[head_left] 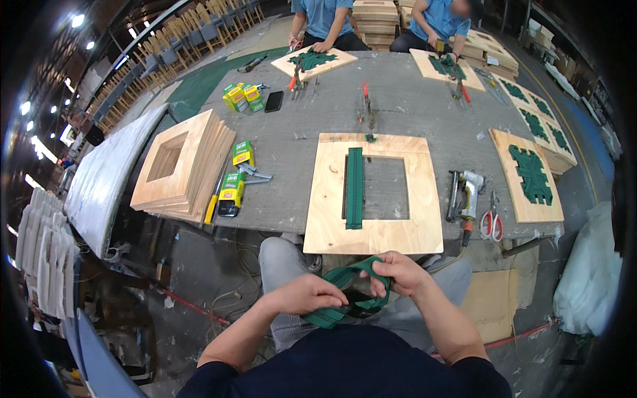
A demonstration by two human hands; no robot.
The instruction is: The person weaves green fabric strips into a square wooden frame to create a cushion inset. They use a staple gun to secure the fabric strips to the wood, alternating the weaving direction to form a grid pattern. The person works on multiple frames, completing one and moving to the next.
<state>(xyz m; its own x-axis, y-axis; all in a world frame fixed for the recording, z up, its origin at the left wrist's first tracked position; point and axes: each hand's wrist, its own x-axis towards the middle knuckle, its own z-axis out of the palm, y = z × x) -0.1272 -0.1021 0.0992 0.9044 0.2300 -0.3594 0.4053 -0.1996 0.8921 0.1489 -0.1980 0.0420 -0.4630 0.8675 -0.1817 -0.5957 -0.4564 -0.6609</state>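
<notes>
My left hand (306,295) and my right hand (400,272) are both closed on a looped length of green webbing (342,273) above my lap. The webbing bends into a ring between them, and part hangs below my left hand. Just beyond my hands, a square plywood frame (325,199) lies at the table's near edge, slightly overhanging it. One green webbing strip (354,189) runs lengthwise over the left side of its opening. To the frame's right lie a staple gun (470,196) and red-handled scissors (492,224).
Left of the frame are stacked plywood frames (176,166), yellow-green boxes (231,189) and loose staple strips (255,176). A phone (274,101) lies farther back. At right rests a webbed panel (531,174). Two co-workers handle webbed panels (285,65) across the grey table (292,126).
</notes>
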